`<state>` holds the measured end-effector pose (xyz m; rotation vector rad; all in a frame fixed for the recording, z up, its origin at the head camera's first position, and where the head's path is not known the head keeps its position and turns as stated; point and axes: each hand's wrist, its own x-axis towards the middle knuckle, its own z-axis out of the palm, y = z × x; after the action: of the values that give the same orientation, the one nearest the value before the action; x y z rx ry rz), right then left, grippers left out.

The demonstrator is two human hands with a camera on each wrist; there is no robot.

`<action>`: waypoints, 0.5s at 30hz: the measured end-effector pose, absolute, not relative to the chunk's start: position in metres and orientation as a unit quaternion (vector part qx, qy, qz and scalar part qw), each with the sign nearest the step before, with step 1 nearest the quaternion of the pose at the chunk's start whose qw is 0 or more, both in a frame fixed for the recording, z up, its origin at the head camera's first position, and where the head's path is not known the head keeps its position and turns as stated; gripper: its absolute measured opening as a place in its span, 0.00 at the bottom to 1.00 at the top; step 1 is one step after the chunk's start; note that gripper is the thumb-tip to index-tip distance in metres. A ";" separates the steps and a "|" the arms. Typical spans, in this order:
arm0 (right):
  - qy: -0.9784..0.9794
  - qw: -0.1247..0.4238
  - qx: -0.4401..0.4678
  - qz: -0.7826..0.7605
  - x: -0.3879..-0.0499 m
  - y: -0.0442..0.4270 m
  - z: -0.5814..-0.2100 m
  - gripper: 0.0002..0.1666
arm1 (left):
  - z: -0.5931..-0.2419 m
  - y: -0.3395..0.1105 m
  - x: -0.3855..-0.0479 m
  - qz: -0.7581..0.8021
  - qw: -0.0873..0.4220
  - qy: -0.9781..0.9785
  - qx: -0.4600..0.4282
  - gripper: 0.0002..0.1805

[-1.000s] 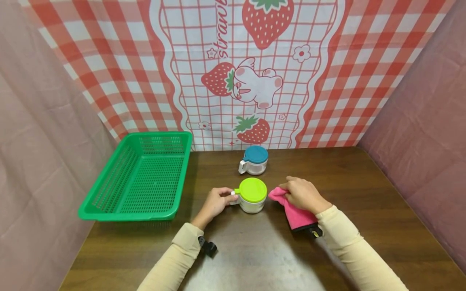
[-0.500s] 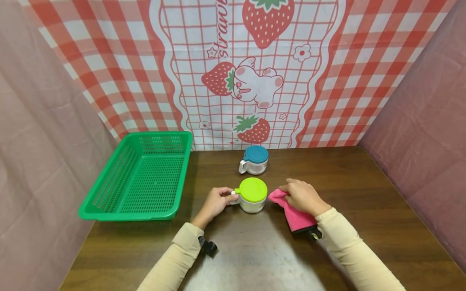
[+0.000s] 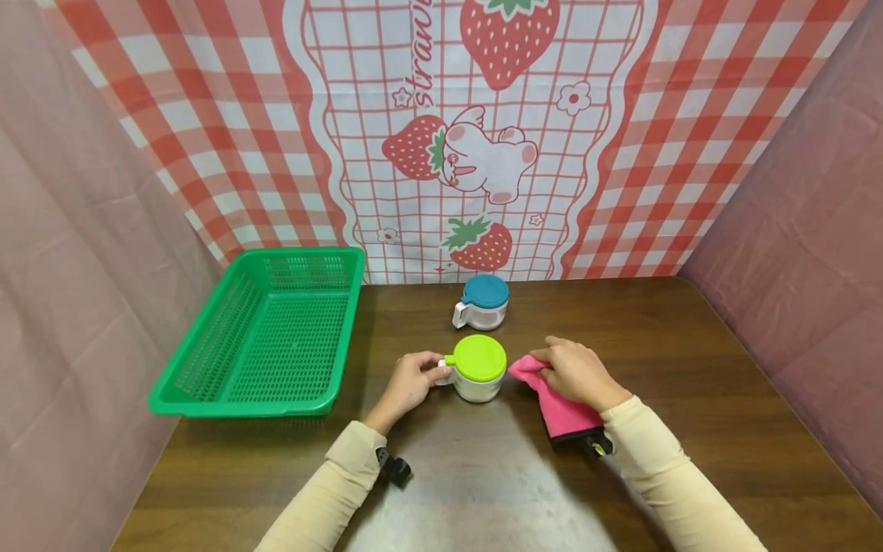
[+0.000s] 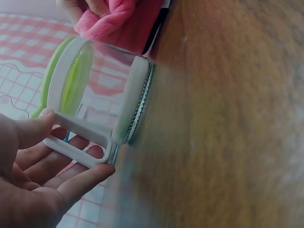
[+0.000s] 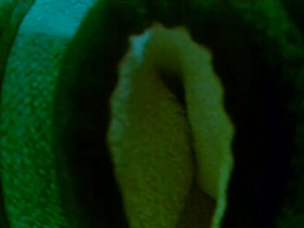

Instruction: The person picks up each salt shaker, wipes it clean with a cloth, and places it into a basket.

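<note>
A clear jar with a lime-green lid (image 3: 480, 359) stands upright at the middle of the table. My left hand (image 3: 408, 383) grips its white handle; in the left wrist view the fingers of the left hand (image 4: 42, 175) curl round that handle (image 4: 80, 130). To the jar's right, my right hand (image 3: 578, 372) pinches a pink cloth (image 3: 567, 414), whose bunched tip lies close beside the jar. Behind stands a second jar with a blue lid (image 3: 486, 293), its handle pointing left. The right wrist view is dark and blurred, and shows no clear hand.
A green perforated basket (image 3: 293, 349) stands at the left of the wooden table (image 3: 690, 368). A red checked cloth with strawberries (image 3: 414, 238) hangs behind the table, and pink curtains hang on both sides.
</note>
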<state>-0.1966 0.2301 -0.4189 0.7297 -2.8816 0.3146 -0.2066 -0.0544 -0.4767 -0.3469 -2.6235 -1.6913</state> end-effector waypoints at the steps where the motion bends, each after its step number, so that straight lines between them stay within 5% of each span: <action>1: -0.961 0.077 0.242 0.106 -0.197 0.230 -0.419 0.18 | -0.477 -0.054 -0.207 -0.536 0.004 -0.837 -0.112 0.10; 15: -0.953 0.118 0.237 0.146 -0.194 0.232 -0.415 0.18 | -0.476 -0.054 -0.203 -0.538 0.079 -0.831 -0.117 0.09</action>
<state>-0.1936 0.2318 -0.4154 0.6926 -2.7886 0.4269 -0.2028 -0.0541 -0.4757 -0.3487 -2.4882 -1.6092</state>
